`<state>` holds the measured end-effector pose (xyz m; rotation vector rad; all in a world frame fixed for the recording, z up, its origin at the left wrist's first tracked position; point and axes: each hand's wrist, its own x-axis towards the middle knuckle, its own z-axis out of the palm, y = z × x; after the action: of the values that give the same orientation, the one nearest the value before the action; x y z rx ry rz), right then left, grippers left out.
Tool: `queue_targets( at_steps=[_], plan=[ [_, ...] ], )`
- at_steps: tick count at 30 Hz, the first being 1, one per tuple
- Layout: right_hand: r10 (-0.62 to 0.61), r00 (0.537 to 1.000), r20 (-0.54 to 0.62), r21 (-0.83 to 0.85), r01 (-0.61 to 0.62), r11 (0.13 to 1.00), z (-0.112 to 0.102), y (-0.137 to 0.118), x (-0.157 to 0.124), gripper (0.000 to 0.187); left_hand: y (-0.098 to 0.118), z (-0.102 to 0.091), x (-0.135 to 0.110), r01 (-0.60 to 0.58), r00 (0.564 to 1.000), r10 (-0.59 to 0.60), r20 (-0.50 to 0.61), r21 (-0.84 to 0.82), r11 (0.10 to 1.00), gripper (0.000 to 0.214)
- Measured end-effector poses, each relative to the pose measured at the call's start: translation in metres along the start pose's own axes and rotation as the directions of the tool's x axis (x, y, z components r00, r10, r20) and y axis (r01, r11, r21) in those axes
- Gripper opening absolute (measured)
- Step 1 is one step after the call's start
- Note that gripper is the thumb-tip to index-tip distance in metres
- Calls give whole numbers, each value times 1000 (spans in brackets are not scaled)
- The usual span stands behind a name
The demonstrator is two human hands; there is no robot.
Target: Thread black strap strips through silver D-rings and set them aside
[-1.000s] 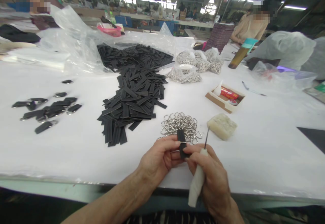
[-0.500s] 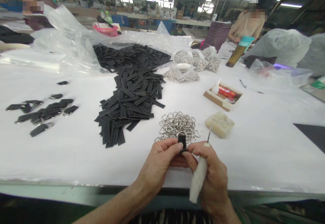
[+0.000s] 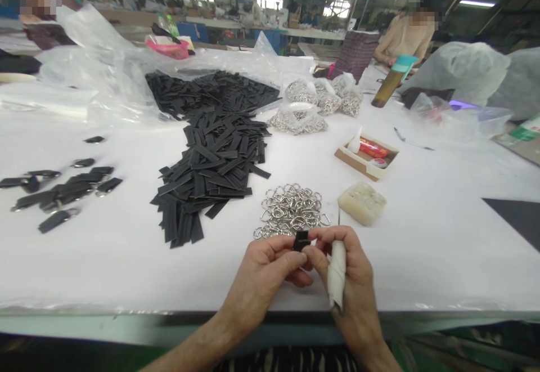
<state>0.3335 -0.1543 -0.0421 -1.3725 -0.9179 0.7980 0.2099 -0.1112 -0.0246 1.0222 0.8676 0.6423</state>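
Note:
Between the fingertips of my left hand [image 3: 270, 268] and my right hand [image 3: 348, 270] is a small black strip [image 3: 301, 240], bent or folded. Both hands are closed on it near the table's front edge. My right hand also keeps an awl [image 3: 336, 276] tucked against the palm, its handle wrapped in white and its thin metal point upward. Just beyond the fingers lies a heap of silver D-rings [image 3: 291, 209]. Whether a ring sits in the held strip is hidden by the fingers. A large pile of black strips [image 3: 211, 164] spreads to the left of the rings.
Finished-looking black loops with rings [image 3: 71, 189] lie at far left. Bags of rings [image 3: 297, 119] stand behind the heap. To the right are a yellowish wax-like block [image 3: 361, 203], a small cardboard box [image 3: 358, 164], a pen [image 3: 411, 139] and a bottle [image 3: 390, 86]. A person [image 3: 407, 34] works across the table.
The black strip has been turned and bent lower between my fingertips. My right hand has rolled inward, so the awl stands more upright. The whole view has shifted slightly.

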Motion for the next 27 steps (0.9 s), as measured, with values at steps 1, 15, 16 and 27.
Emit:
queue_targets(
  at_steps=[1,15,16,27],
  plan=[
    [12,1000,5,17,-12,1000,0,0,1,14,0,0,0,7,1000,-7,-13,6,1000,14],
    [-13,1000,28,59,11,998,1,-2,4,17,-4,4,-2,22,996,-17,-88,58,998,17],
    [-3,999,33,60,1,998,1,-2,4,17,-3,4,-2,21,996,-15,-83,67,998,17],
    [-60,997,49,-21,61,998,-1,-1,5,14,4,-4,-3,-151,957,247,-150,469,870,10]
  ],
)
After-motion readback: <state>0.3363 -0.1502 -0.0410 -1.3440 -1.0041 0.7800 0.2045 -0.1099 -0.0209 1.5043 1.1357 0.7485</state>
